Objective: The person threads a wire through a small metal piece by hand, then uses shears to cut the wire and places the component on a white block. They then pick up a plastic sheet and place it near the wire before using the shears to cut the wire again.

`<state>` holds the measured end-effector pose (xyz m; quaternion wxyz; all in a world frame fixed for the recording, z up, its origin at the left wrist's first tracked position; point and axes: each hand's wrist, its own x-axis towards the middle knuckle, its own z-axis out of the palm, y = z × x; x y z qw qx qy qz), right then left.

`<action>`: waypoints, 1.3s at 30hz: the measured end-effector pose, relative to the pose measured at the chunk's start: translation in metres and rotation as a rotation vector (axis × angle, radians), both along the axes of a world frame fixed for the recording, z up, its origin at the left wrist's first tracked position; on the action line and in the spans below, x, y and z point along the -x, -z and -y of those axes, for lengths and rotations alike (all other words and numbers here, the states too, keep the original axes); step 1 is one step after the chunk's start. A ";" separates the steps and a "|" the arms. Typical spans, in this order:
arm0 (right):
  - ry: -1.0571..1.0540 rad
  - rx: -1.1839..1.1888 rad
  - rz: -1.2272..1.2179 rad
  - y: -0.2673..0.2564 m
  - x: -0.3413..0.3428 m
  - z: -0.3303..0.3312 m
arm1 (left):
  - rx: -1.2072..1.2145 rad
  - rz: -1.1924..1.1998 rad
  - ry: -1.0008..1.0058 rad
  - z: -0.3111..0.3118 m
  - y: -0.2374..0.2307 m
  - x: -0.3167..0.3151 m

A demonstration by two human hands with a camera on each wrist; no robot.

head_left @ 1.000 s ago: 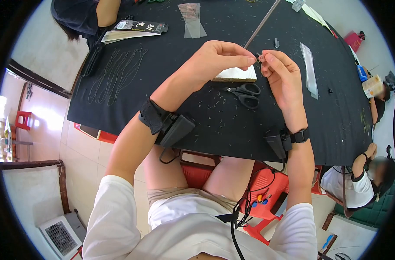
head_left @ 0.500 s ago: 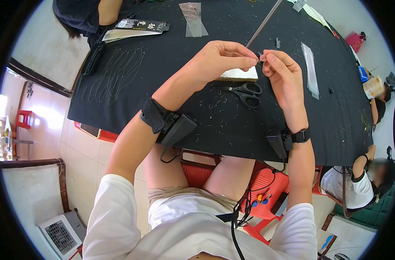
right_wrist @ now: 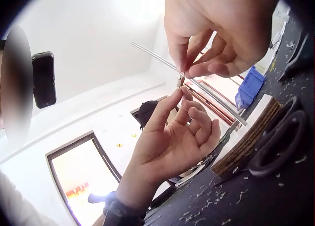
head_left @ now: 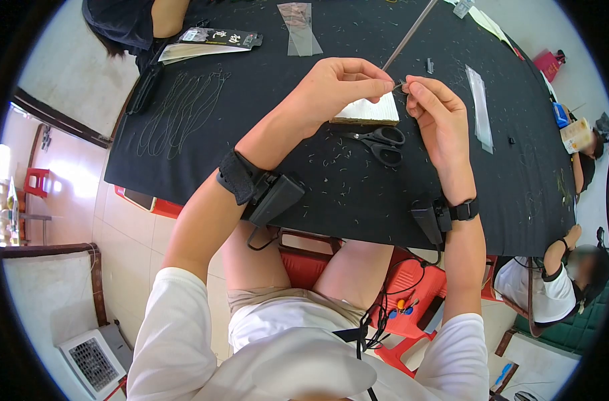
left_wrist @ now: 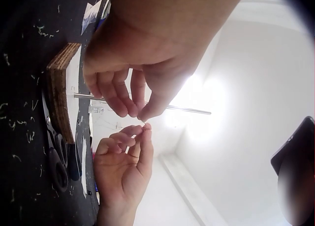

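Note:
The left hand (head_left: 344,90) and right hand (head_left: 439,120) meet fingertip to fingertip over the table, with a tiny dark thread-like piece (head_left: 399,85) between them. Thumb and fingers of the left hand (left_wrist: 142,63) pinch one end; those of the right hand (left_wrist: 123,172) pinch the other. Exactly what the piece is cannot be told. Behind the fingers a thin metal rod (right_wrist: 152,54) rises from a wooden block with a white top (head_left: 368,112). Black scissors (head_left: 385,144) lie just in front of the block.
Looped thin cords (head_left: 184,113) and a black package (head_left: 217,40) lie at the left of the black table (head_left: 264,87). Clear plastic sleeves (head_left: 478,107) are at right and top. Small thread scraps are scattered near the front edge. Other people sit at the table's sides.
The left fingertips have drawn slightly back to the left from the right ones, and more of the small piece shows between them. The right hand has hardly moved.

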<state>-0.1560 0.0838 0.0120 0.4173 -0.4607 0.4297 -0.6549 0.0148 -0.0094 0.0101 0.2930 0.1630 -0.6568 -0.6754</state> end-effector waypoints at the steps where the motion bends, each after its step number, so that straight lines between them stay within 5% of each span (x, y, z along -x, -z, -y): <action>1: 0.000 0.000 0.000 0.001 0.000 0.000 | 0.002 0.003 -0.008 0.000 0.000 0.000; 39: 0.090 0.062 -0.253 0.001 -0.006 0.000 | 0.097 0.012 0.003 -0.002 0.000 -0.001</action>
